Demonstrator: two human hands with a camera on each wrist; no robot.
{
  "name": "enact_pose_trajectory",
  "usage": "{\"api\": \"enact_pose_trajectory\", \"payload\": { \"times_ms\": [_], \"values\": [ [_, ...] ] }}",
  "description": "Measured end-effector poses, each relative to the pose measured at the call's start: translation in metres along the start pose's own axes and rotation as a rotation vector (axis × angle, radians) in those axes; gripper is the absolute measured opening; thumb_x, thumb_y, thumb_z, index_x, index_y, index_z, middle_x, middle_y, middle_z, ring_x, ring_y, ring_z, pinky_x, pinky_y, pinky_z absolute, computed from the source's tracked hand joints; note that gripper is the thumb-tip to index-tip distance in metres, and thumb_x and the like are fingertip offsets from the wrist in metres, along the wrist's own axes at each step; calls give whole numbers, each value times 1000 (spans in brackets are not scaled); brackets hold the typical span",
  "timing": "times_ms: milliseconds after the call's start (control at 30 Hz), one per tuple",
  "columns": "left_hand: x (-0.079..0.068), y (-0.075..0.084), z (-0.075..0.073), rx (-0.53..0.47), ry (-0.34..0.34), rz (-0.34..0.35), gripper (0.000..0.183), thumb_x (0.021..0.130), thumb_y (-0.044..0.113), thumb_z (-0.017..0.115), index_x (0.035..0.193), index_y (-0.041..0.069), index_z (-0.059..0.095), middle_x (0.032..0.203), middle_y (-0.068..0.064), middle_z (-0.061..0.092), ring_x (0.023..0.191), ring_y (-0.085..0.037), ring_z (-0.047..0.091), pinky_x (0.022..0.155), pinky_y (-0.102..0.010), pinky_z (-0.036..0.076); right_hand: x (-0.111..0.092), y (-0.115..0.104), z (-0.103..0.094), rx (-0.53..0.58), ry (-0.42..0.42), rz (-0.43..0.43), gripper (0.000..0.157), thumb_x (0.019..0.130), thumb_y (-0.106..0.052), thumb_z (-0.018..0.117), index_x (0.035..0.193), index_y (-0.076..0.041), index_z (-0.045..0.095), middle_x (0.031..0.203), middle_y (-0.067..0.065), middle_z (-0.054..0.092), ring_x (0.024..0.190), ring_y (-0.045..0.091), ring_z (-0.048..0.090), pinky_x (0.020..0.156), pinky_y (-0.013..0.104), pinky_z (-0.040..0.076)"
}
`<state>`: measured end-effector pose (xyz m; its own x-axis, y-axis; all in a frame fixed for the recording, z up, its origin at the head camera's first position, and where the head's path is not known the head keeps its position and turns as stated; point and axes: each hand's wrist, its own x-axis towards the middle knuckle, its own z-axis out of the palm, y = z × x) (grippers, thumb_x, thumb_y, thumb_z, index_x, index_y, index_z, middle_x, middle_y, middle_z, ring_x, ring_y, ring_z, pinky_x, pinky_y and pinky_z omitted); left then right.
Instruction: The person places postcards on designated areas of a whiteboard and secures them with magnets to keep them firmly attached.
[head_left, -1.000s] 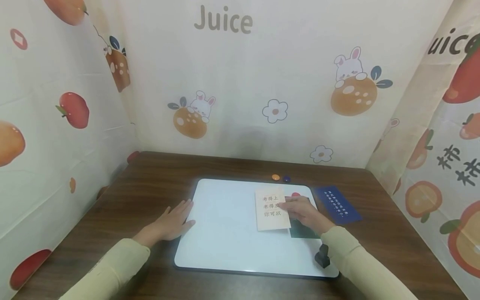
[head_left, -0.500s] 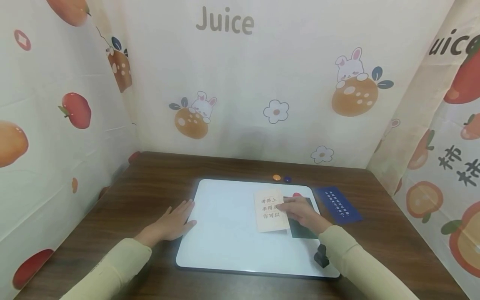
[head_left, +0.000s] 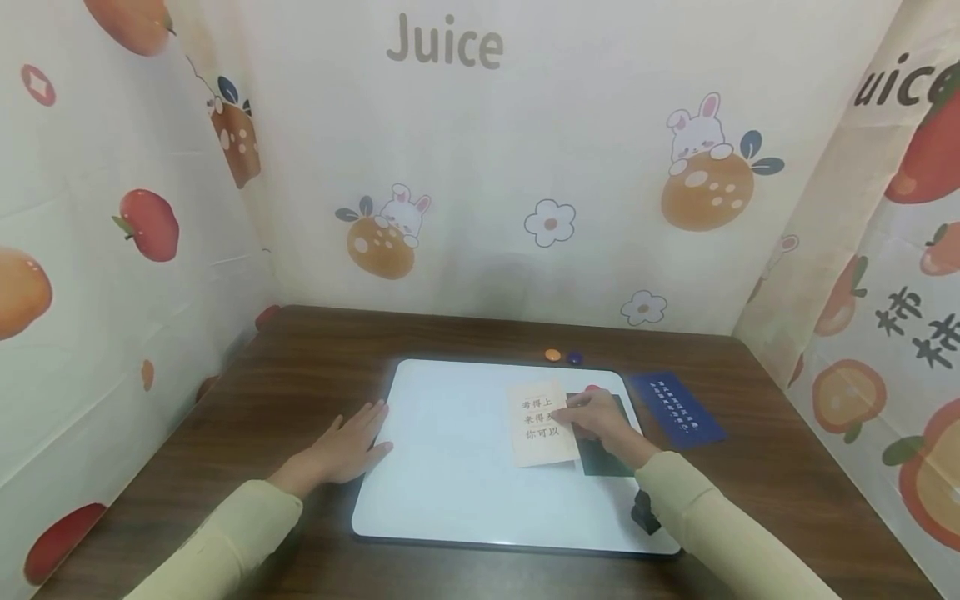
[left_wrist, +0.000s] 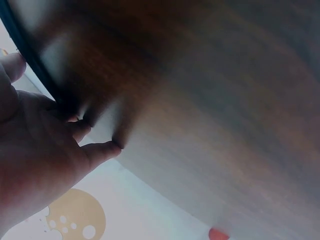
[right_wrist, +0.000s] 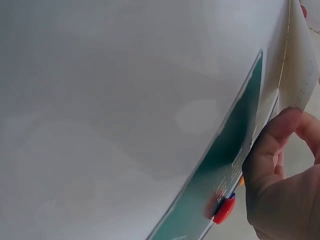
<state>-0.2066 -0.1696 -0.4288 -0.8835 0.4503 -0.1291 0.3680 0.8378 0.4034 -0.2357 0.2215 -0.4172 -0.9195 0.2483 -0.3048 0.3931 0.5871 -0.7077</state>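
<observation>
One cream card (head_left: 539,425), in R hand (head_left: 602,417), slightly left vs prev.

Comes to two hands, a left hand (head_left: 337,447) and a right hand (head_left: 602,419), with two sleeves (head_left: 225,537). Comes to three cards: one cream card (head_left: 537,422), one green card (head_left: 602,460), one blue card (head_left: 678,410). Makes three small round pieces: one orange piece (head_left: 552,355), one dark blue piece (head_left: 574,359), one red piece (right_wrist: 224,210). Includes one whiteboard (head_left: 450,467), one black object (head_left: 644,514), one table (head_left: 322,358). Shows, on the facing wall (head_left: 487,125), two outlined flowers (head_left: 551,222).

Pale yellow-green sleeves (head_left: 727,529), plain cuffs (head_left: 276,500)
</observation>
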Motion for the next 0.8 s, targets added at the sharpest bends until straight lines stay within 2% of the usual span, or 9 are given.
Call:
{"api": "enact_pose_trajectory", "payload": {
  "times_ms": [200, 333, 633, 800],
  "values": [
    [0, -2, 2, 8, 5, -5, 69, 100, 38, 45, 149, -4, 20, 155, -22, 15, 142, -40, 10, 107, -66, 6, -4, 0, 0, -17, 18, -61, 48, 76, -22, 81, 112, 5, 64, 99, 16, 62, 78, 25, 60, 64, 28, 52],
    [-1, -2, 2, 6, 8, -2, 69, 100, 38, 45, 149, -4, 20, 155, -22, 16, 142, -40, 10, 107, -66, 6, -6, 1, 2, -34, 24, -97, 44, 76, -21, 81, 109, 5, 64, 93, 13, 63, 73, 22, 61, 60, 26, 51],
    [-2, -1, 1, -4, 6, 3, 69, 100, 37, 45, 149, -4, 20, 155, -22, 16, 142, -40, 10, 107, -66, 6, -3, 3, 5, -61, 38, -86, 44, 75, -19, 81, 107, 6, 64, 92, 15, 62, 67, 22, 62, 54, 23, 50],
    [-2, -1, 1, -4, 11, 6, 69, 100, 37, 45, 149, -4, 20, 155, -22, 16, 142, -40, 9, 107, -66, 6, -4, 3, 7, -83, 54, -109, 44, 76, -20, 80, 106, 6, 63, 92, 15, 59, 67, 22, 61, 52, 22, 49]
  ]
}}
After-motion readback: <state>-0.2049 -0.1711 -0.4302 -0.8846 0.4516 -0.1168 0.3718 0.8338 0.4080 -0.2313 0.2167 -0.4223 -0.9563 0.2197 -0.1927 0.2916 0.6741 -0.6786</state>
